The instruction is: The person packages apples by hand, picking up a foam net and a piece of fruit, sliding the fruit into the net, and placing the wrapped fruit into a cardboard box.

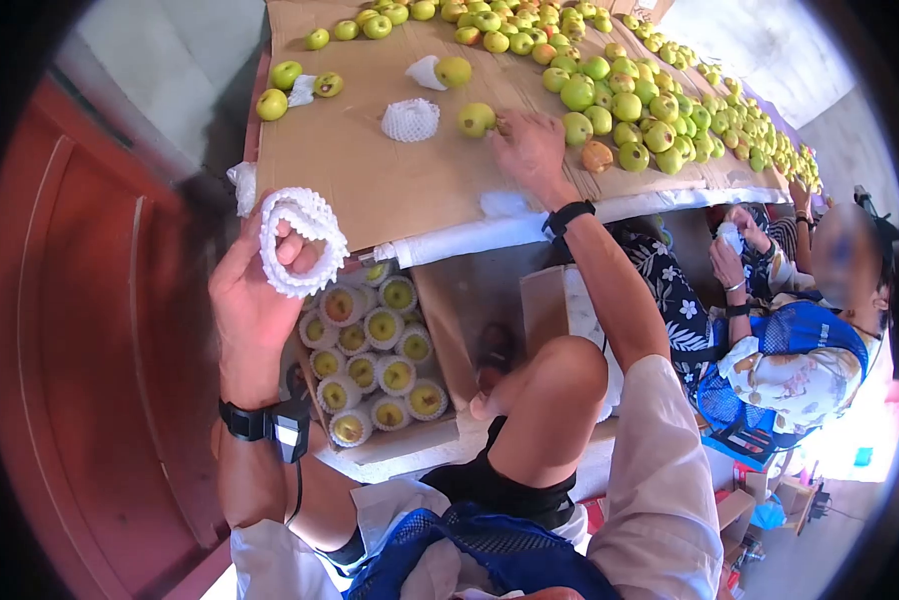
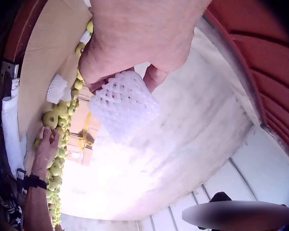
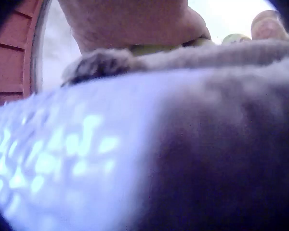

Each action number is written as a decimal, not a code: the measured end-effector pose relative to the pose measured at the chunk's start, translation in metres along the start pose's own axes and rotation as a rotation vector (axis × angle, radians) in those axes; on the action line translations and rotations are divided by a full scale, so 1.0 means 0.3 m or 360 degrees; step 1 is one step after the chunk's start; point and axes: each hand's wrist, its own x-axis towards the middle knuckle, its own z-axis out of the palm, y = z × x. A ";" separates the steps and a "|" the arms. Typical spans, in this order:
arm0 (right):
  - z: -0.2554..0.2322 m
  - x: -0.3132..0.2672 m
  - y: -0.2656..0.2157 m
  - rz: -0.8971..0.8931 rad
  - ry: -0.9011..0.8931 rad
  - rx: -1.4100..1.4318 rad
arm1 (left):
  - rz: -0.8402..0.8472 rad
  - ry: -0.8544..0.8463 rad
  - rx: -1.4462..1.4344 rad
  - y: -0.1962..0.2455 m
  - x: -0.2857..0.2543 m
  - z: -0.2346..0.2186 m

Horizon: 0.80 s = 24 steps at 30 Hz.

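My left hand (image 1: 254,290) grips a white foam fruit net (image 1: 304,243), its ring standing open with fingertips showing through it. In the left wrist view the same foam net (image 2: 124,103) hangs between thumb and fingers. Over the cardboard-covered table, my right hand (image 1: 531,150) reaches to a yellow-green apple (image 1: 476,120), fingertips right at its side. Left of that apple lies another foam net (image 1: 410,120). The right wrist view is mostly blocked by a blurred white padded edge (image 3: 77,159), with part of the right hand (image 3: 130,24) above it.
Many loose apples (image 1: 659,105) cover the table's far and right side. Below its front edge stands a cardboard box (image 1: 439,340) of apples in foam nets. A seated person (image 1: 789,330) in a blue vest works at the right. A red door (image 1: 79,330) stands left.
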 end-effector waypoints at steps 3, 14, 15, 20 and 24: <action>-0.015 -0.005 0.018 0.0013 -0.0060 0.0146 | -0.0001 -0.0003 -0.0002 0.003 0.010 0.002; 0.061 -0.006 0.184 -0.0077 -0.0259 -0.0090 | 0.0015 0.0035 0.0008 0.007 0.001 -0.001; 0.049 -0.010 0.157 -0.0241 -0.0332 -0.0266 | 0.0010 0.0037 0.0012 0.005 0.000 0.001; -0.048 0.017 -0.115 0.0264 -0.0385 0.0219 | -0.0016 -0.0005 -0.0009 -0.004 0.007 0.006; -0.018 0.078 -0.164 0.0371 -0.0540 0.0106 | -0.0020 -0.0031 -0.0036 -0.007 0.007 0.009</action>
